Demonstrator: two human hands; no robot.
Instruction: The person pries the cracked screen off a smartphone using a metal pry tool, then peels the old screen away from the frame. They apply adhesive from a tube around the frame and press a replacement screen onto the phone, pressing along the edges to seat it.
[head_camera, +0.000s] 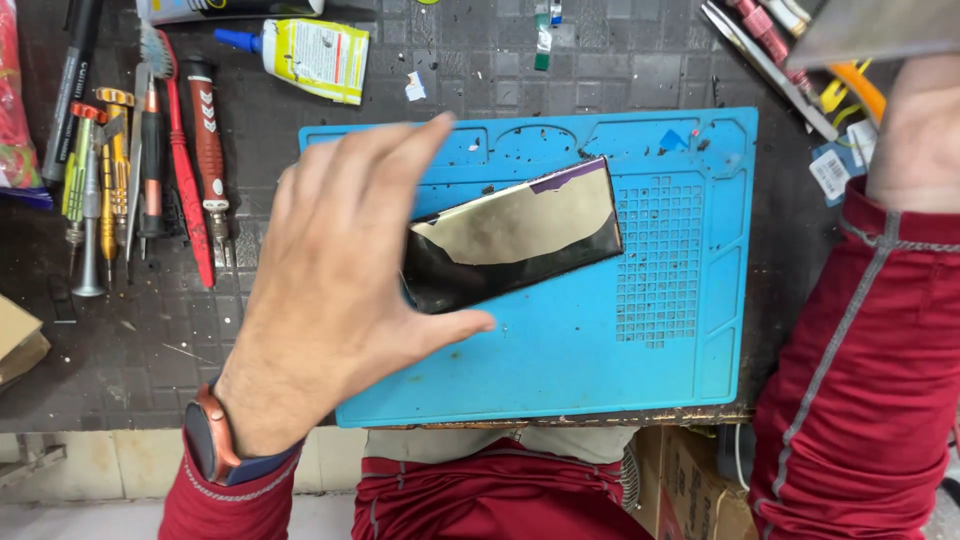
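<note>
A black phone (520, 240) with a glossy, reflective face lies tilted on a blue silicone work mat (560, 370). My left hand (340, 270) is spread over the phone's left end, fingers apart, with the thumb by its lower left edge. There is a watch on that wrist. My right hand (915, 130) is raised at the upper right, and only its wrist and back show above a red sleeve. A flat grey panel (870, 30) sits right above that hand; whether the hand holds it is hidden.
Several screwdrivers and a red-handled brush (185, 160) lie in a row at the left of the dark bench. A yellow-white glue tube (300, 55) lies at the top, and tweezers and tools (770, 50) at the top right. A cardboard box (690, 485) stands below the bench edge.
</note>
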